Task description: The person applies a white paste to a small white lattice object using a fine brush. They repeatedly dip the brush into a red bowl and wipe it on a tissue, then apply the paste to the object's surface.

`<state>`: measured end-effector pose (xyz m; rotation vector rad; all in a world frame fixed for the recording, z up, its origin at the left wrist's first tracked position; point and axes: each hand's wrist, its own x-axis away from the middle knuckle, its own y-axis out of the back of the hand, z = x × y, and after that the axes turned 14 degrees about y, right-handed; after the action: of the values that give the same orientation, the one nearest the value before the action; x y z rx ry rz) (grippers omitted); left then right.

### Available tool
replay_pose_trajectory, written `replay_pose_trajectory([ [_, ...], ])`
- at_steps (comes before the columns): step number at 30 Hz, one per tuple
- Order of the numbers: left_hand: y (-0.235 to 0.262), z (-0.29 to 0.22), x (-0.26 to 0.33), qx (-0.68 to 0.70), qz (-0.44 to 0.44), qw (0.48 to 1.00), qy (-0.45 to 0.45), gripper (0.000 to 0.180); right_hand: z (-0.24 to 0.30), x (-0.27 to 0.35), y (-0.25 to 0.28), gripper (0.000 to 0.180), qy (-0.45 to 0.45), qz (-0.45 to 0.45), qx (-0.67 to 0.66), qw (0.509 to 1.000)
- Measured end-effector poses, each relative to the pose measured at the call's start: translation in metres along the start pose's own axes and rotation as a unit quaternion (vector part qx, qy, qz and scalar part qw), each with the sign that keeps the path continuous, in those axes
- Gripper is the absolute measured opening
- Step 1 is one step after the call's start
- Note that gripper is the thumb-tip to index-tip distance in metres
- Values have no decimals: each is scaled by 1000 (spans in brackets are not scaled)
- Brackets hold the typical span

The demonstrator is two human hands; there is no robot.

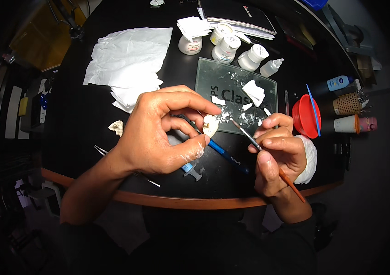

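Paintbrush [249, 136] held snugly in the right hand [275, 158] slants forward-left, its tip just right of the dental cast [210, 125] pinched in the left hand [158, 130].

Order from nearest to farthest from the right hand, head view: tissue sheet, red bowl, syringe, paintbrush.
1. Paintbrush: in the right hand.
2. Red bowl: just beyond it, rightward.
3. Syringe: leftward, by the front edge.
4. Tissue sheet: far left, back.
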<state>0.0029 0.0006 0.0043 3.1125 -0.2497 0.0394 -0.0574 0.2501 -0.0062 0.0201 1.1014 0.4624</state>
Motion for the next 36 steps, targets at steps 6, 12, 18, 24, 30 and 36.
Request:
replay_pose_trajectory([
  [6,-9,7,-2,141,102,984,46,40,16,-2,-2,17,14,12,-53,998],
  [12,-15,7,-4,137,112,984,31,41,16,-5,0,22,49,50,-60,996],
  [18,-14,7,-3,112,107,987,30,39,17,-3,-1,20,45,56,-72,995],
  [24,-12,6,-1,140,122,981,51,39,20,-5,-5,19,24,47,-63,997],
  [30,-11,2,0,147,122,980,62,39,22,-8,-2,23,40,86,-42,995],
  [36,-12,3,1,137,113,982,64,39,20,-3,-4,23,38,75,-41,996],
])
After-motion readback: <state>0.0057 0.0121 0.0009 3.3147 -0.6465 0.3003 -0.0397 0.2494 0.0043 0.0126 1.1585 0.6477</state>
